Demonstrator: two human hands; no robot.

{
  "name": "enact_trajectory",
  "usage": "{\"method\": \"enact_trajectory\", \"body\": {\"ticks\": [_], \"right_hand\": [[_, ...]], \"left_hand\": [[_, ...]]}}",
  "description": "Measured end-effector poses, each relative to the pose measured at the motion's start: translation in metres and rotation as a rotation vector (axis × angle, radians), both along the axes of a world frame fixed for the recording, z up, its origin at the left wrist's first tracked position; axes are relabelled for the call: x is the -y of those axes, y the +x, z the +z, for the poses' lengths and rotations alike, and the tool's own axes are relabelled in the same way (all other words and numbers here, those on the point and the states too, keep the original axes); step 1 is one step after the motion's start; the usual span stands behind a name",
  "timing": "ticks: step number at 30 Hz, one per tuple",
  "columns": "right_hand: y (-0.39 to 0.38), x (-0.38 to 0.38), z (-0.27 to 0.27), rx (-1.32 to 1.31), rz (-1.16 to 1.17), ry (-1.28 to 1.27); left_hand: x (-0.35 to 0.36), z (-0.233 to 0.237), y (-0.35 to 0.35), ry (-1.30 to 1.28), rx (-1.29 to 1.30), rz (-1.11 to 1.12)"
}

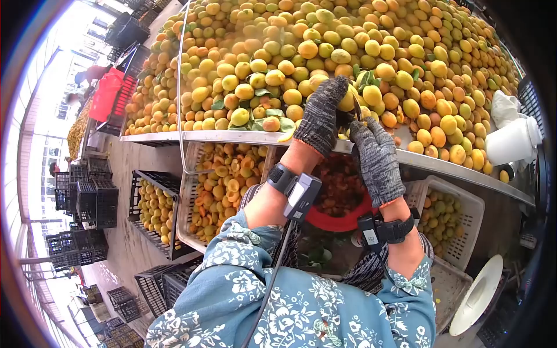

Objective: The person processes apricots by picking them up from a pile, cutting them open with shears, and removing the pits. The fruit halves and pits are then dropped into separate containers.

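Note:
My left hand point(325, 113), in a grey knit glove, is closed around a yellow apricot point(346, 101) at the table's front edge. Beside it my right hand point(377, 159), gloved alike, grips a small knife point(357, 108) whose narrow blade points up against the apricot. The glove hides most of the handle. Beyond both hands spreads a large heap of apricots point(261, 55), yellow to orange, with some green leaves. Straight below the hands, a red basin point(331, 220) holds dark reddish-brown pieces, perhaps pits.
A metal rim point(243, 137) edges the table. Under it stand a pale crate point(188, 200) of split apricots, a black crate point(154, 223) of apricots and a white crate point(473, 211) at right. A white bucket point(510, 142) lies tilted at the right end. Black crates point(96, 200) are stacked at left.

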State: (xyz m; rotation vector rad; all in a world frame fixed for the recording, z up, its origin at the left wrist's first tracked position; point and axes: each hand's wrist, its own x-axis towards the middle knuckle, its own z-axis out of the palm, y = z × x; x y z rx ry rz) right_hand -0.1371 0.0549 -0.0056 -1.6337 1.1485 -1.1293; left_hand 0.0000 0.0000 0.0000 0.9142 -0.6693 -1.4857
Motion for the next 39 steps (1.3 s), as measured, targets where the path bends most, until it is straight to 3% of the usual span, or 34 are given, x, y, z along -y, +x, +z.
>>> {"method": "enact_trajectory", "body": {"ticks": [2, 6, 8, 9, 11, 14, 18, 23, 26, 30, 32, 35, 37, 39], "right_hand": [[0.000, 0.000, 0.003, -0.366, -0.064, -0.331], [0.010, 0.007, -0.012, -0.420, -0.124, -0.434], [0.019, 0.006, -0.008, -0.140, -0.131, -0.133], [0.022, 0.003, 0.001, -0.142, -0.131, -0.130], [0.025, -0.001, 0.025, -0.309, -0.263, -0.010], [0.022, 0.002, 0.030, -0.525, -0.281, -0.003], [0.024, 0.005, 0.025, -0.534, -0.290, 0.011], [0.030, 0.001, 0.009, 0.067, -0.188, 0.092], [0.029, 0.001, -0.017, 0.070, -0.115, -0.060], [0.033, -0.001, 0.000, 0.104, -0.129, -0.094], [0.035, -0.003, 0.016, 0.375, -0.117, 0.227], [0.036, -0.006, 0.020, 0.576, -0.071, 0.347], [0.030, -0.007, 0.023, 0.557, -0.064, 0.409], [0.018, -0.006, 0.010, -0.300, -0.030, -0.309]], "left_hand": [[0.002, -0.008, -0.001, 0.011, -0.190, -0.013], [-0.006, 0.011, -0.003, 0.091, -0.209, -0.055], [-0.018, 0.031, -0.006, 0.253, -0.244, -0.093], [-0.017, 0.028, -0.005, 0.256, -0.247, -0.094], [-0.010, 0.015, -0.001, 0.219, -0.240, -0.117], [-0.006, 0.008, -0.002, 0.146, -0.203, -0.091], [-0.002, -0.003, -0.004, 0.110, -0.211, -0.055], [-0.013, 0.007, -0.008, 0.142, -0.273, -0.029], [-0.015, 0.002, -0.008, 0.136, -0.367, -0.063], [-0.024, 0.012, -0.012, 0.204, -0.508, -0.182], [-0.023, 0.007, -0.012, 0.196, -0.562, -0.262], [-0.024, 0.002, -0.012, 0.192, -0.578, -0.271], [-0.023, 0.007, -0.013, 0.179, -0.559, -0.286], [-0.023, 0.008, -0.013, 0.210, -0.538, -0.257]]}}
